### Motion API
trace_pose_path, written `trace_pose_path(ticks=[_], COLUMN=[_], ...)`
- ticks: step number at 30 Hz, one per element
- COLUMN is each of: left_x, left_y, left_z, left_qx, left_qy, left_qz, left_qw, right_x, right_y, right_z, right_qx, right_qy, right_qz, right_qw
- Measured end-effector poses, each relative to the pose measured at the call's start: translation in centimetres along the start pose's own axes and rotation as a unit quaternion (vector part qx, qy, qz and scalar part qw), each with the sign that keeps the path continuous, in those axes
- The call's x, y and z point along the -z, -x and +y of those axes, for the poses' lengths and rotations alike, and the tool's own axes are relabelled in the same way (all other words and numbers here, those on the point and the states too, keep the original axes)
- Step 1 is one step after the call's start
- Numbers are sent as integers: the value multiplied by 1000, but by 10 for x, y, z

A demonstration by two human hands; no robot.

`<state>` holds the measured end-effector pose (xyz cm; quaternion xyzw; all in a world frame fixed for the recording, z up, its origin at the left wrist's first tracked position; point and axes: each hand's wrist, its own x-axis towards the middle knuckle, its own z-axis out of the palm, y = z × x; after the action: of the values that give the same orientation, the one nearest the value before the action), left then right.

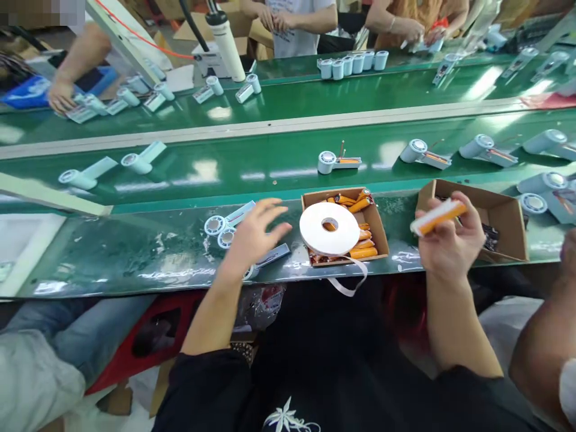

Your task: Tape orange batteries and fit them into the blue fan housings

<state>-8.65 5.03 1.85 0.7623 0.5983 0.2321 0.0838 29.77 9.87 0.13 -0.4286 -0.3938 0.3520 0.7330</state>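
My right hand (452,246) is closed around an orange battery (438,223) with a white strip along its upper side, held above the bench near a cardboard box. My left hand (257,235) hovers with its fingers apart and nothing in them. Under and beside it lie light blue housings, each with a round end and a flat handle (272,256); the hand partly hides them. Between my hands stands a shallow cardboard box (384,237) of orange batteries (363,252). A roll of white tape (317,231) rests on them, its loose end hanging over the bench edge.
A second cardboard box (517,243) with dark small parts stands at the right. Beyond the bench runs a green conveyor belt (252,159) carrying light blue housings, some with orange batteries inside. Co-workers sit opposite; another person's arm (540,360) is close on my right.
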Motion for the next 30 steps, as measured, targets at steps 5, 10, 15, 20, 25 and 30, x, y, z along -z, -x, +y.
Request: trace_pose_path(ticks=[5, 10, 15, 20, 25, 30], left_x=[41, 38, -10, -56, -77, -74], left_y=[3, -39, -137, -217, -243, -267], left_z=[-88, -99, -85, -77, -76, -77], left_qx=[258, 235, -31, -135, -106, -79], left_qy=[-191, -254, -267, -195, -173, -124], left_qz=[-166, -312, -210, -236, -258, -314], left_qw=[932, 885, 940, 942, 945, 938], right_x=[61, 81, 19, -78, -153, -198], right_y=[35, 30, -9, -61, -101, -117], right_z=[8, 5, 1, 24, 63, 103], right_qx=[-57, -53, 46, 20, -32, 1], right_qy=[114, 157, 103, 79, 140, 285], right_qz=[104, 98, 32, -170, -340, -432], right_qw=[986, 981, 993, 982, 929, 856])
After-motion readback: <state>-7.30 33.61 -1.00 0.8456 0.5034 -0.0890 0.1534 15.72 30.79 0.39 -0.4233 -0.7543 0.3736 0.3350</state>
